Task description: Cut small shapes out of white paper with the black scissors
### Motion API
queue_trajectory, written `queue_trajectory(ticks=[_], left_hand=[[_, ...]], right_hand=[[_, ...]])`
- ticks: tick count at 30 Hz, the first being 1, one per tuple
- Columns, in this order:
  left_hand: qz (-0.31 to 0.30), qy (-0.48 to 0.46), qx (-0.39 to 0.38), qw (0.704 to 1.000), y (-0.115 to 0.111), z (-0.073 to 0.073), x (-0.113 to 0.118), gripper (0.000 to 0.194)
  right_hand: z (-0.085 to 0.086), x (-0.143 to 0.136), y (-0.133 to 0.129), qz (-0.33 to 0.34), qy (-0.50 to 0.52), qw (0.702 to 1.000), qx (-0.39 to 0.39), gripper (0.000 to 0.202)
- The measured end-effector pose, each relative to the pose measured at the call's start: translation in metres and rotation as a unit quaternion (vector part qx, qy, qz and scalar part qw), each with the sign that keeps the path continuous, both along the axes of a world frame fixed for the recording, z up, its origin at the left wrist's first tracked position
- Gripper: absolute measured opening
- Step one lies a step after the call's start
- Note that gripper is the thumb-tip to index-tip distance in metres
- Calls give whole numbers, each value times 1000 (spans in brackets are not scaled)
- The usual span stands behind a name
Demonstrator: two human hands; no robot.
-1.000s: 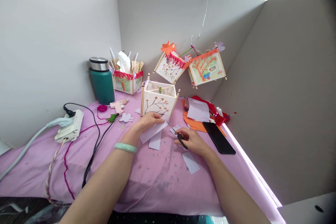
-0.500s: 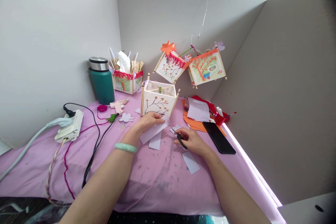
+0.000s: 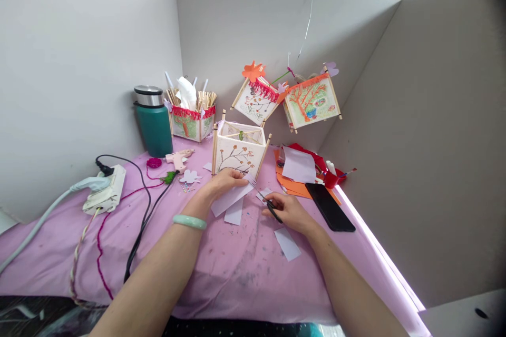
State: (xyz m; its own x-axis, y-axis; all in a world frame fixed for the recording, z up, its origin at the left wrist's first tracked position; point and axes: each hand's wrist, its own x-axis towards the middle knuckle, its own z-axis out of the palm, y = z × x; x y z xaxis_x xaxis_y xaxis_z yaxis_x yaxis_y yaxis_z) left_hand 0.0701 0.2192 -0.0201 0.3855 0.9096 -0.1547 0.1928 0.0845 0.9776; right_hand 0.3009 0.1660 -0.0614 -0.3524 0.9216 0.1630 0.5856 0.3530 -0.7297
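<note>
1. Grey partition panels (image 3: 245, 26) wall you in at the back and on both sides.
2. Before you spreads a pink cloth (image 3: 225, 279), creased and speckled with dark stains toward your side.
3. Two decorated paper boxes hang tilted near the back panel: one with a flower-dotted drawing (image 3: 256, 100), the other, to its right, with an orange tree (image 3: 312, 102).
4. Below them, a white box with stick corners (image 3: 237, 155) stands on the cloth, a flowering branch drawn on its front.
5. At the back left you have a teal bottle (image 3: 154, 129) beside a red-fringed holder (image 3: 187, 126) full of sticks.
6. Your left hand (image 3: 227, 183), just in front of the white box, pinches a pale paper strip (image 3: 231, 197) near its fringed end; the strip slants down toward you over another paper piece (image 3: 234, 214).
7. Your right hand (image 3: 290, 213) has its fingers closed around the handles of dark scissors (image 3: 272, 211), blades pointing at that fringe; you cannot tell whether they touch it.
8. On your right, a black phone (image 3: 331, 209) lies against orange sheets (image 3: 294, 189).
9. Left of your left hand sit a pink glue gun (image 3: 178, 159), a pale flower cutout (image 3: 190, 177) and a small magenta yarn ball (image 3: 154, 164).
</note>
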Motion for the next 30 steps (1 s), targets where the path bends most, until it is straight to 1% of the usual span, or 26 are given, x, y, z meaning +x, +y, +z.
queue_trajectory(ticks=[5,11,21,26,30], left_hand=[[6,1,-2,1000,0,0,-1,37],[4,1,-5,1000,1,0,-1,38],[-12,14,25,1000,4,-6,0,39],[-9,11,20,1000,3,-4,-1,39],[-3,3,6,1000,2,-2,-1,38]], right_hand=[[-1,2,1,6,-4,1000,12,33],[-2,1,1,0,-4,1000,3,34],[-2,0,1,3,-8,1000,5,34],[-2,0,2,6,-15,999,30,32],[-2,1,2,7,-14,999,31,33]])
